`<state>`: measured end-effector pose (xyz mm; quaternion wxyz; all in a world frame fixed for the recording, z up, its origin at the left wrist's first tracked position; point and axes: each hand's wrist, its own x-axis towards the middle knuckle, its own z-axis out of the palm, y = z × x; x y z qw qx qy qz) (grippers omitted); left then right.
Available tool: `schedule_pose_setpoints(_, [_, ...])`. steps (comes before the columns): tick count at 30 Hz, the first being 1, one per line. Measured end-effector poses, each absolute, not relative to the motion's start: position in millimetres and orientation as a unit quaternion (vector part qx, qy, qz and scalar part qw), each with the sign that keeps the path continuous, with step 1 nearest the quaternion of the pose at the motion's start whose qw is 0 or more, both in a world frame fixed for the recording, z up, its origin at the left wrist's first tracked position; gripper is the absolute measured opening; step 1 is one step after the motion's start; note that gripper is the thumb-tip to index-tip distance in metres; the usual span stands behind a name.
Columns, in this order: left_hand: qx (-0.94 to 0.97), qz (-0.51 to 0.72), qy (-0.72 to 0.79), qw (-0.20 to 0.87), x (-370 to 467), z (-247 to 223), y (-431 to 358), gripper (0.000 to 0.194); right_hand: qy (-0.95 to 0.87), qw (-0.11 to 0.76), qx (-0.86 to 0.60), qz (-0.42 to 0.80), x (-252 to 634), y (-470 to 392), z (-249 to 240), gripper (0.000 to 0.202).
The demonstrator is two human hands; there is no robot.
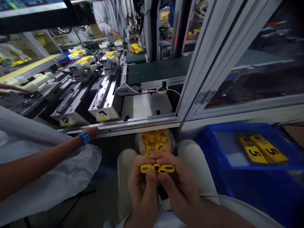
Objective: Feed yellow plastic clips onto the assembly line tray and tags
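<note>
Between both hands, above my lap, is a small yellow plastic casing [157, 168] with dark slots along the edge facing me. My left hand [144, 183] grips its left end, thumb in front and fingers behind. My right hand [177, 180] grips the right end the same way, its thumb close to the middle slots. Just beyond the hands, a clear plastic bag [173, 142] holds many small yellow pieces [154, 139]. The back of the casing is hidden by my fingers.
A blue bin [215, 136] on the right holds yellow parts marked 5 [255, 151]. Ahead stands a machine with metal rails [104, 107], a green conveyor belt [161, 70] and a metal frame post [201, 60]. A co-worker's arm [54, 152] reaches in at left; another person stands behind the machine.
</note>
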<state>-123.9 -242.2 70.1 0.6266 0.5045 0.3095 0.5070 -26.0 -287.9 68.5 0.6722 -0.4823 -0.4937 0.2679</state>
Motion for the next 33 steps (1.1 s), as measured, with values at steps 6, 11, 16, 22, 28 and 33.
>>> schedule_pose_setpoints(6, [0.532,0.486,0.346,0.600,-127,70,-236,0.026,-0.478,0.677,-0.480,0.289,-25,-285,66,0.031])
schedule_pose_setpoints(11, [0.664,0.422,0.303,0.537,-133,69,-223,0.027,-0.389,0.717,-0.436,0.380,-21,-276,57,0.018])
schedule_pose_setpoints(16, [0.737,0.323,0.347,0.481,-135,60,-221,0.033,-0.269,0.722,-0.428,0.472,-16,-266,49,0.016])
schedule_pose_setpoints(22, [0.717,0.259,0.453,0.462,-134,71,-214,0.036,-0.299,0.729,-0.442,0.429,-20,-265,39,0.028])
schedule_pose_setpoints(28, [0.690,0.261,0.486,0.469,-129,89,-214,0.032,-0.298,0.798,-0.428,0.302,-21,-263,43,0.004])
schedule_pose_setpoints(33, [0.668,0.299,0.509,0.453,-129,97,-213,0.031,-0.087,0.831,-0.364,0.412,10,-256,60,0.006])
